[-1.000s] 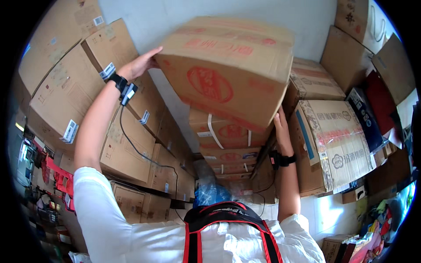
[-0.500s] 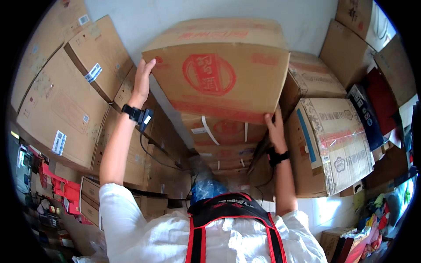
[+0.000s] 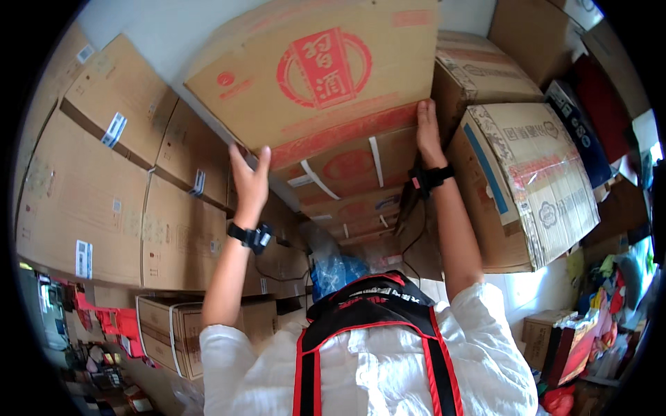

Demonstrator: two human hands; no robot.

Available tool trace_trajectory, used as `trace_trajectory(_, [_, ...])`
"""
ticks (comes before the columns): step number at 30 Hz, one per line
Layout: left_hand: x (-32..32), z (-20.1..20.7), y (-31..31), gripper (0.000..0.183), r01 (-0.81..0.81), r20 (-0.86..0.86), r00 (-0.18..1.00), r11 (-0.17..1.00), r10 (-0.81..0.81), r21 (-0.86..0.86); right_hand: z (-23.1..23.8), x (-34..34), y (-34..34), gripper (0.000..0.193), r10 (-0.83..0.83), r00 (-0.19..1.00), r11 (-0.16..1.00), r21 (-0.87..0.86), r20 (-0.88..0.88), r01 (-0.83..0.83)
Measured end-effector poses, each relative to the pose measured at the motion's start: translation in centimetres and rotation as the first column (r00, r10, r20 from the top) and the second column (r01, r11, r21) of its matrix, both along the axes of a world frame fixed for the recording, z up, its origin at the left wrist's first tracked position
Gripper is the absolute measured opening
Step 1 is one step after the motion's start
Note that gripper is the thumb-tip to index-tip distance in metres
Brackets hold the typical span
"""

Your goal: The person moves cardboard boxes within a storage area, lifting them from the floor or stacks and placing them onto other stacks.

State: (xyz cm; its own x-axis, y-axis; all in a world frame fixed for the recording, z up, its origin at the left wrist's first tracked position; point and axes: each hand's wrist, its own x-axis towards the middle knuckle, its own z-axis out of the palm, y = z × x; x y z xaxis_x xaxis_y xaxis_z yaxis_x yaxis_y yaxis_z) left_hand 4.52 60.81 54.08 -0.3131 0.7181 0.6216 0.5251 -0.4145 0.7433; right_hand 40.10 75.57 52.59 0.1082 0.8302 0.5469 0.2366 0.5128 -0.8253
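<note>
The left hand (image 3: 251,180) is raised at the carton's bottom left edge, thumb and fingers spread wide apart; whether the edge is touched cannot be told. The right hand (image 3: 430,135) is set at the bottom right corner, its visible fingers straight and pointed upward; whether any are hooked beneath is not shown. Both forearms are stretched toward the far side, and a black strap is worn on each wrist.

The large brown carton (image 3: 333,73) is seen at the far side, tilted, its front marked with a red ring crossed by a red panel and a red band along the bottom. It is placed above the stacked cartons (image 3: 350,166), though whether it is fully borne by them cannot be told. It is flanked by brown cartons (image 3: 83,194) on the left and a worn carton (image 3: 548,187) on the right.

Compared with half a second ago, the left hand has been brought down from the upper left edge, and less of the carton's top is shown.
</note>
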Motion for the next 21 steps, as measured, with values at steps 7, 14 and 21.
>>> trace_trajectory(7, [0.2,-4.3,0.8,0.051,-0.194,-0.015,0.98,0.941,0.197,-0.279,0.6,-0.8,-1.4,0.053,-0.093,0.991,0.979,-0.17,0.098,0.108])
trace_trajectory(14, [-1.8,-4.1,3.3,0.056,-0.283,-0.209,0.952,0.9,0.223,-0.33,1.1,-1.1,-2.2,0.051,-0.133,0.975,0.97,-0.177,0.175,0.164])
trace_trajectory(21, [-1.3,-5.3,3.1,0.06,-0.252,-0.127,0.966,0.937,0.227,-0.24,0.0,-1.1,-1.9,0.053,-0.151,0.981,0.975,-0.145,0.118,0.167])
